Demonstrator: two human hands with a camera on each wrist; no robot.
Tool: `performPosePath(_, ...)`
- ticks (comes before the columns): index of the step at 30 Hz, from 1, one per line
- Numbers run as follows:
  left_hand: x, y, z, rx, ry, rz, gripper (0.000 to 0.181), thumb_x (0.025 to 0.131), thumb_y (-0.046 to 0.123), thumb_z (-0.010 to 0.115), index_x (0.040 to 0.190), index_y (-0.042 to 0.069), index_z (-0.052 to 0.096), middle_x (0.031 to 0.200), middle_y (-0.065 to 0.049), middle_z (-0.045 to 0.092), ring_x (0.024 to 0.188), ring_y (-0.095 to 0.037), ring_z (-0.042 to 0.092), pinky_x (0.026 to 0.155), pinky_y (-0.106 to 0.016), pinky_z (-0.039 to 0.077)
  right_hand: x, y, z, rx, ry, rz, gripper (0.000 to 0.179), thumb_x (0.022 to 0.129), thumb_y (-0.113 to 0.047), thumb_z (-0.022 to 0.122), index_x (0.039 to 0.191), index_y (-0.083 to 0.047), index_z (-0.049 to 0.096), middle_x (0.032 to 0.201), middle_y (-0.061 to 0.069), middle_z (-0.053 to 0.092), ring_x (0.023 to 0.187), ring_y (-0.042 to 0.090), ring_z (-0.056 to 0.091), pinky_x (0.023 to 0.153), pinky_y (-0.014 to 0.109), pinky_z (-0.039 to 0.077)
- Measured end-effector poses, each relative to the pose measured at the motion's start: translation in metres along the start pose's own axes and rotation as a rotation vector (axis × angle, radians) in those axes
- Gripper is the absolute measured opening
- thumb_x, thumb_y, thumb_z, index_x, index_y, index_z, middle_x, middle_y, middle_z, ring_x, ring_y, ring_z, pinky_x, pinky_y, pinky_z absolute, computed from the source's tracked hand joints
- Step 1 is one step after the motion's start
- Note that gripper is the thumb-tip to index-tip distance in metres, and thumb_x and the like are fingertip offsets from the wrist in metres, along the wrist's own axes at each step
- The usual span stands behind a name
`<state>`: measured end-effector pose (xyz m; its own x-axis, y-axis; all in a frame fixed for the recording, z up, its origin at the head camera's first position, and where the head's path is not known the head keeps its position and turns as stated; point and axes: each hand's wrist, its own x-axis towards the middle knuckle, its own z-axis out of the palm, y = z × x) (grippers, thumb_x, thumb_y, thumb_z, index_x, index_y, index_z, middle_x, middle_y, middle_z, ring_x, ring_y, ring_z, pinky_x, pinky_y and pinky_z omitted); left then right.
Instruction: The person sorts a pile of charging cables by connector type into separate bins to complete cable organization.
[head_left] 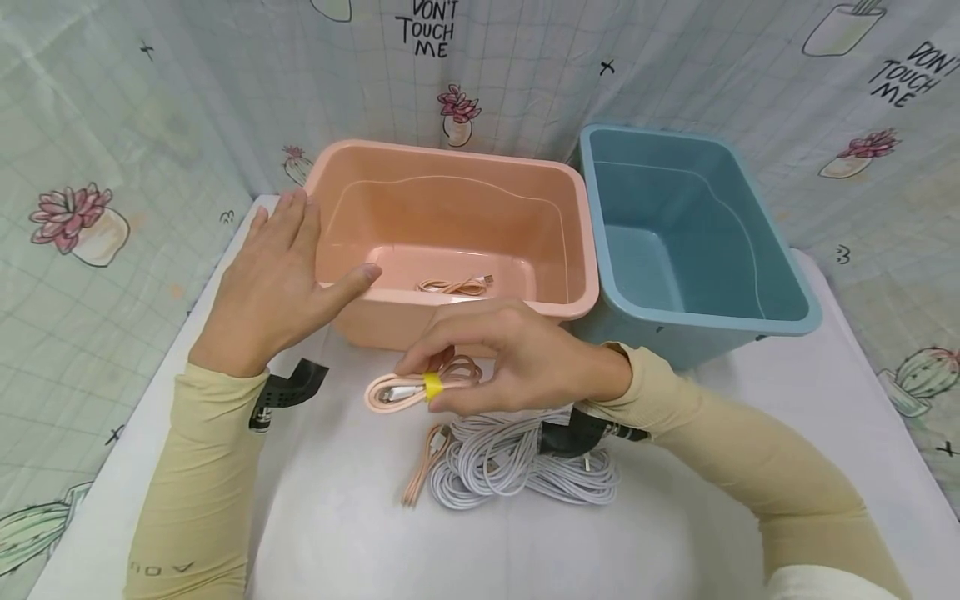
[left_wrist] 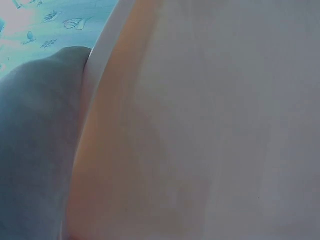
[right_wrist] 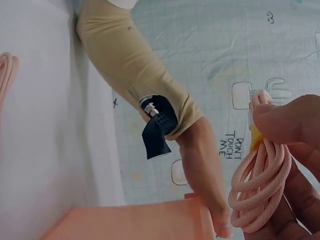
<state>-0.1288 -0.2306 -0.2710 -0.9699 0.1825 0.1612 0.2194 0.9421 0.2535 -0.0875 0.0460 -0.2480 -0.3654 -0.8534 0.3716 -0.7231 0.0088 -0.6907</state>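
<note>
My right hand (head_left: 517, 354) pinches a coiled pink charging cable (head_left: 390, 393) between thumb and fingers, just in front of the pink bin (head_left: 457, 154). A yellow tie (head_left: 432, 385) wraps the coil, and a silver plug lies along it. Seen closely in the right wrist view, the cable's loops (right_wrist: 260, 185) hang below the thumb. My left hand (head_left: 273, 279) rests at the bin's left rim, fingers straight and thumb spread over the front corner. The bin's wall (left_wrist: 200, 125) fills most of the left wrist view. Inside the bin lies another pink cable (head_left: 457, 287).
A blue bin (head_left: 705, 315) stands right of the pink one. On the white table (head_left: 360, 533), in front of the bins, are bundled white cables (head_left: 480, 467) and another pink cable (head_left: 426, 467). Patterned cloth (head_left: 525, 75) hangs behind and at both sides.
</note>
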Motion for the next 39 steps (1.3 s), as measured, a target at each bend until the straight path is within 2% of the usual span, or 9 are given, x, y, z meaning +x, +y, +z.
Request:
performPosePath(6, 0.001, 0.0, 0.001, -0.001, 0.004, 0.0, 0.107, 0.088, 0.078, 0.034, 0.155, 0.001, 0.003, 0.164, -0.014, 0.001, 0.155, -0.033, 0.003, 0.128, -0.051, -0.001, 0.004, -0.001, -0.007, -0.004, 0.014, -0.042, 0.032, 0.081, -0.014, 0.079, 0.111, -0.008, 0.071, 0.103, -0.001, 0.072, 0.083, 0.005, 0.058, 0.073, 0.022, 0.053)
performPosePath(9, 0.001, 0.0, 0.001, -0.005, 0.011, 0.002, 0.107, 0.087, 0.078, 0.035, 0.155, 0.001, 0.003, 0.164, -0.014, 0.001, 0.155, -0.033, 0.003, 0.128, -0.051, 0.0, 0.006, -0.001, -0.011, -0.009, 0.027, -0.071, 0.031, 0.08, -0.011, 0.079, 0.109, -0.006, 0.071, 0.1, 0.0, 0.072, 0.084, 0.005, 0.059, 0.075, 0.022, 0.054)
performPosePath(15, 0.002, 0.001, 0.001, -0.009, 0.01, 0.003, 0.107, 0.087, 0.078, 0.035, 0.155, 0.002, 0.003, 0.165, -0.014, 0.001, 0.155, -0.032, 0.002, 0.128, -0.051, 0.0, 0.01, -0.002, -0.021, -0.094, 0.069, -0.104, 0.029, 0.078, -0.012, 0.08, 0.106, -0.007, 0.072, 0.096, -0.001, 0.071, 0.082, 0.005, 0.059, 0.075, 0.022, 0.052)
performPosePath(21, 0.003, 0.001, 0.001, -0.007, 0.008, 0.002, 0.107, 0.087, 0.078, 0.035, 0.155, 0.002, 0.004, 0.165, -0.015, 0.003, 0.155, -0.032, 0.002, 0.128, -0.051, 0.0, 0.012, -0.005, -0.031, -0.126, 0.093, -0.075, 0.028, 0.079, -0.01, 0.079, 0.106, -0.008, 0.073, 0.101, -0.001, 0.073, 0.081, 0.005, 0.06, 0.073, 0.022, 0.053)
performPosePath(26, 0.002, 0.001, 0.001, -0.009, 0.013, 0.004, 0.107, 0.087, 0.078, 0.035, 0.155, 0.001, 0.004, 0.165, -0.015, 0.003, 0.155, -0.032, 0.003, 0.128, -0.051, 0.0, 0.015, -0.006, -0.04, -0.137, 0.099, -0.046, 0.028, 0.079, -0.007, 0.077, 0.106, -0.008, 0.073, 0.098, -0.001, 0.072, 0.081, 0.005, 0.061, 0.071, 0.023, 0.054)
performPosePath(35, -0.001, -0.002, 0.0, 0.002, 0.004, 0.002, 0.107, 0.088, 0.078, 0.034, 0.155, 0.001, 0.003, 0.165, -0.015, 0.001, 0.155, -0.032, 0.002, 0.128, -0.051, -0.001, 0.025, 0.001, -0.053, -0.196, 0.126, -0.048, 0.029, 0.077, -0.011, 0.081, 0.105, -0.008, 0.073, 0.094, -0.002, 0.071, 0.08, 0.005, 0.061, 0.072, 0.022, 0.055)
performPosePath(39, 0.0, -0.002, 0.0, -0.009, 0.006, 0.011, 0.106, 0.088, 0.077, 0.035, 0.155, 0.001, 0.003, 0.165, -0.014, 0.0, 0.155, -0.032, 0.002, 0.128, -0.05, -0.001, 0.029, 0.001, -0.061, -0.214, 0.145, 0.004, 0.03, 0.076, -0.01, 0.082, 0.105, -0.008, 0.073, 0.094, -0.001, 0.071, 0.081, 0.006, 0.061, 0.074, 0.023, 0.055)
